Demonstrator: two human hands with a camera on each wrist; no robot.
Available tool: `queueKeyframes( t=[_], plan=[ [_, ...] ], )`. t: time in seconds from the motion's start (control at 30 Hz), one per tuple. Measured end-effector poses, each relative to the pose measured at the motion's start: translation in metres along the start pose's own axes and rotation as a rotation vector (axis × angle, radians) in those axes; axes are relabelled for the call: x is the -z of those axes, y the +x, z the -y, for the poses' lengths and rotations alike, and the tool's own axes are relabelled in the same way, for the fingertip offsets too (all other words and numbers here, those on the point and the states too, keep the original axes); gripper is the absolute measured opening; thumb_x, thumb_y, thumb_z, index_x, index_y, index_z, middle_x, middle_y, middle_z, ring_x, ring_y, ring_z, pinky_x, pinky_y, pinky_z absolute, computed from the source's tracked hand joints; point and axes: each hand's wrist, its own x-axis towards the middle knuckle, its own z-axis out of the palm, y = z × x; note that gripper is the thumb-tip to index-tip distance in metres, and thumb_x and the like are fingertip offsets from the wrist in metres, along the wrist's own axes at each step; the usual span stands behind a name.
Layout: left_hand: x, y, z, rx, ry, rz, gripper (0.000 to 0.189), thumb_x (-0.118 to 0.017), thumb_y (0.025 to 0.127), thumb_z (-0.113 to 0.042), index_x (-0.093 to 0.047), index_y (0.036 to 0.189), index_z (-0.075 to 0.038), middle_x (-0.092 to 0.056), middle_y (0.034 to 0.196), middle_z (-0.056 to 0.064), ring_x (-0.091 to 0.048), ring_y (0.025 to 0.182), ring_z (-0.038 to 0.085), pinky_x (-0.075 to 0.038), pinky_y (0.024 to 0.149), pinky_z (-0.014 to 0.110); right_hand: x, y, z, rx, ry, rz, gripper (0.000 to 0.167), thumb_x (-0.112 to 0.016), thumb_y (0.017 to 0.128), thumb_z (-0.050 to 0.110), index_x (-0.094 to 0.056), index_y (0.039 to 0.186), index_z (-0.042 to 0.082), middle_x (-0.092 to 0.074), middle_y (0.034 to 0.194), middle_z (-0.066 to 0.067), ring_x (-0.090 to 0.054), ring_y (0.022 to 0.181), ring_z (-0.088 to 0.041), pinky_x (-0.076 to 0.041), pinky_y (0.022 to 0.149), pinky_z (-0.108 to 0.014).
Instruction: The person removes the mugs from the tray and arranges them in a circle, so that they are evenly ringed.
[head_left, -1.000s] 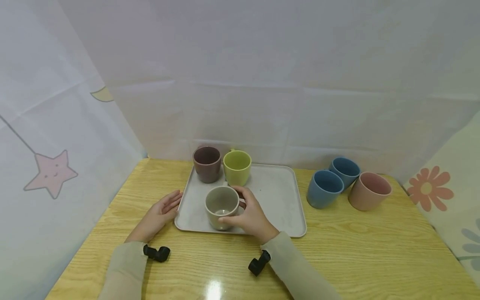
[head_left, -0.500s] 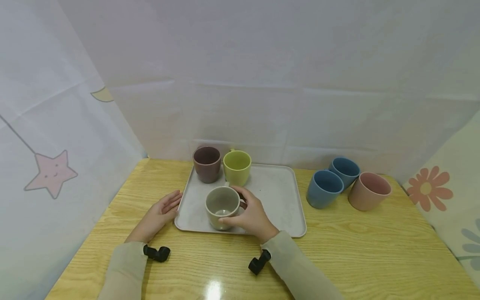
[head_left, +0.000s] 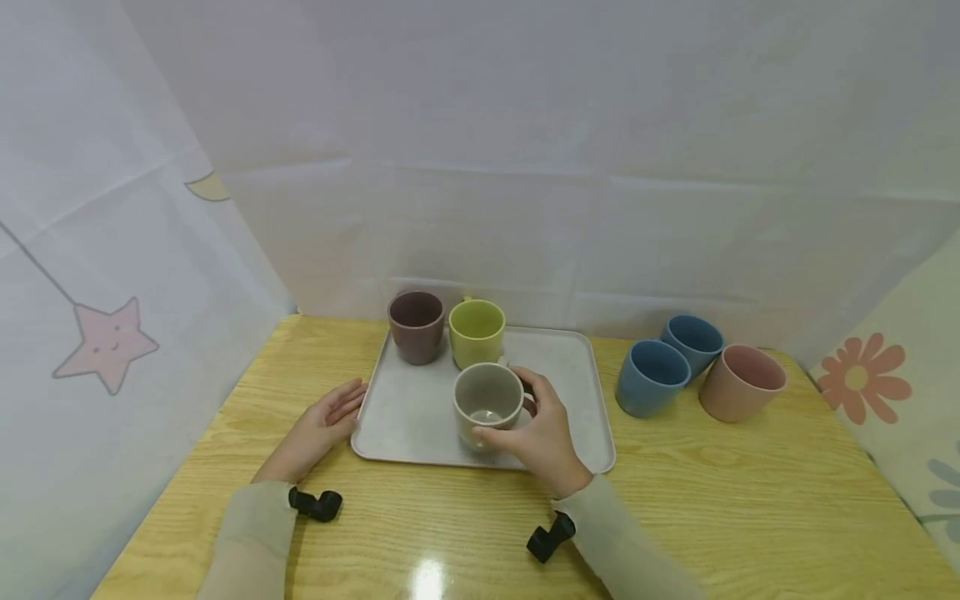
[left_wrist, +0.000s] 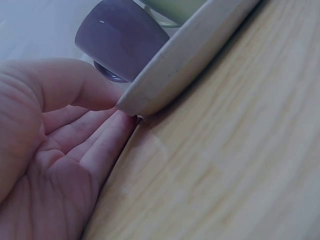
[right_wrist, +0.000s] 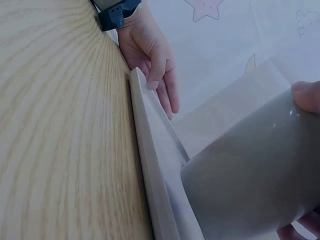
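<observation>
Gripping grey mug (head_left: 483, 396) w/ R hand (head_left: 546, 437).
L hand (head_left: 322, 429), mostly uncurled, is touching the L edge of tray (head_left: 408, 421).

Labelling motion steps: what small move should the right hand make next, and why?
I'd probably ease the grey mug a little rightward over the tray. The right hand grips it; the green mug stands close behind, so sideways looks safer than back. The left hand touches the tray's left edge, which likely steadies it.
</observation>
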Motion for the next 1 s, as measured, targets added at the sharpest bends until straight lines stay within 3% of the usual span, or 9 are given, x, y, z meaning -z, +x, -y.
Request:
queueKeyframes(
  t=[0.17, 0.43, 0.67, 0.83, 1.0],
  plan=[
    [0.000, 0.001, 0.000, 0.001, -0.005, 0.002, 0.067, -0.050, 0.104, 0.001, -0.014, 0.161, 0.003, -0.021, 0.164, 0.024, -0.021, 0.150, 0.040, -0.040, 0.103, 0.009, 0.024, -0.010, 0.004, 0.036, -0.060, -0.085, 0.090, -0.097, 0.066, 0.012, -0.050, 0.143, 0.007, -0.054, 0.136, -0.006, -0.053, 0.120, -0.023, -0.047, 0.106, -0.049],
    [-0.001, 0.000, -0.002, -0.002, -0.001, 0.002, 0.067, -0.050, 0.104, 0.002, -0.013, 0.160, 0.004, -0.020, 0.164, 0.026, -0.020, 0.150, 0.041, -0.040, 0.102, 0.008, 0.063, -0.029, 0.007, 0.122, -0.080, -0.190, 0.090, -0.095, 0.064, -0.001, -0.050, 0.142, 0.003, -0.052, 0.132, -0.011, -0.052, 0.116, -0.024, -0.047, 0.099, -0.023],
    [-0.001, -0.002, -0.005, 0.006, 0.008, -0.005, 0.067, -0.050, 0.104, 0.001, -0.013, 0.160, 0.003, -0.021, 0.164, 0.026, -0.021, 0.150, 0.041, -0.039, 0.102, 0.008, 0.096, -0.044, 0.014, 0.229, -0.030, -0.228, 0.092, -0.086, 0.061, -0.020, -0.045, 0.143, -0.007, -0.048, 0.134, -0.018, -0.053, 0.118, -0.019, -0.045, 0.101, -0.018],
    [-0.001, -0.002, -0.004, 0.001, 0.009, -0.007, 0.067, -0.050, 0.104, 0.001, -0.014, 0.160, 0.004, -0.021, 0.164, 0.026, -0.021, 0.150, 0.042, -0.039, 0.102, 0.008, 0.119, -0.054, 0.013, 0.215, -0.074, -0.328, 0.093, -0.083, 0.059, -0.026, -0.045, 0.142, -0.010, -0.051, 0.134, -0.016, -0.054, 0.117, -0.017, -0.045, 0.100, -0.017],
    [-0.001, -0.001, -0.003, -0.010, 0.012, 0.000, 0.067, -0.050, 0.104, 0.001, -0.014, 0.160, 0.005, -0.021, 0.163, 0.028, -0.020, 0.149, 0.044, -0.040, 0.102, 0.009, 0.141, -0.064, 0.011, 0.118, -0.128, -0.445, 0.089, -0.081, 0.062, -0.026, -0.047, 0.142, -0.007, -0.051, 0.132, -0.010, -0.052, 0.117, -0.017, -0.044, 0.101, -0.015]
  ],
)
